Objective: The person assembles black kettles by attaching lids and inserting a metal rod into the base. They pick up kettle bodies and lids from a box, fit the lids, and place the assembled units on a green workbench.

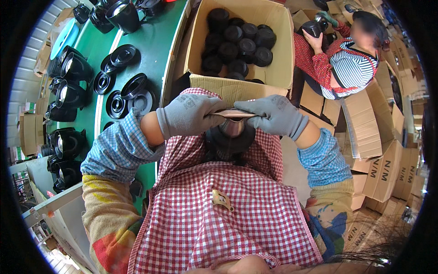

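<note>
- Both of your gloved hands close on one thing: your left hand [187, 114] pinches the near-left edge of a thin metal disc [233, 113], and your right hand [273, 114] pinches its right edge, fingertips nearly meeting over the middle.
- You hold the disc flat and level, which looks like a way to seat it squarely on what sits below.
- Directly under the disc, touching or nearly so, is a black pot body with a shiny metal inner part [231, 132]; it rests on your lap against the red checked apron [219, 219], so your knees steady it while both hands work on top.
- Just beyond the disc stands an open cardboard box [237, 86], its near wall almost against your knuckles; inside lie many round black caps [242, 43], within easy reach.
- Left of the disc runs a green conveyor belt [155, 50] carrying black lids [132, 86] and, farther left, black kettle-like bodies [68, 91] in a row.
- Right of the box and well apart from the disc, another person in a striped top [346, 64] handles a black piece of their own.
- Right of the disc and nearer you, flattened cartons [378, 160] are stacked.
</note>
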A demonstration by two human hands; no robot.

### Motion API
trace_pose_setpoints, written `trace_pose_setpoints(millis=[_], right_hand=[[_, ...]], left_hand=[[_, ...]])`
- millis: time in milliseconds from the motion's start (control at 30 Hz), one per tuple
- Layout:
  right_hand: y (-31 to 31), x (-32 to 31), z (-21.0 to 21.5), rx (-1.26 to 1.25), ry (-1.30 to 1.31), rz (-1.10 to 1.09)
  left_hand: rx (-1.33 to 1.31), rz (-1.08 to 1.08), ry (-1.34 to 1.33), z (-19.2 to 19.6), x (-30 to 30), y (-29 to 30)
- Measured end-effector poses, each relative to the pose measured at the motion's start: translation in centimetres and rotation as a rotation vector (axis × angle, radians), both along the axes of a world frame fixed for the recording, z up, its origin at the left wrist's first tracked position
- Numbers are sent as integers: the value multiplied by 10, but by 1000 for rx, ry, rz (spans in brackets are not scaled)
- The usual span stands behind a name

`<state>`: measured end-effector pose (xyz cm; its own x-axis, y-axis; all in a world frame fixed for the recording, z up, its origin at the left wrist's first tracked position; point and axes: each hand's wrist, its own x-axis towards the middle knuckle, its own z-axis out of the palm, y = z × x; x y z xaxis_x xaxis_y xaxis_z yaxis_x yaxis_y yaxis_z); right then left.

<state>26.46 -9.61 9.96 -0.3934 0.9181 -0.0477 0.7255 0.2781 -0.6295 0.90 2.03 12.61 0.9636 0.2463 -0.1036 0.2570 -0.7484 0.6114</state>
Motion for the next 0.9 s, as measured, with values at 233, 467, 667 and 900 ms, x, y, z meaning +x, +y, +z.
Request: trace_pose_setpoints(millis=[233, 467, 667, 900], right_hand=[[-7, -24, 20, -89, -212, 54], [5, -12, 18, -135, -244, 156], [4, -6, -1, 6, -190, 129], [-10, -24, 3, 42, -148, 23]], left_hand=[[-155, -108, -76, -31, -2, 34], [-109, -196, -27, -24, 13, 46], [-208, -188, -88, -46, 16, 51], [-309, -185, -141, -63, 16, 56]])
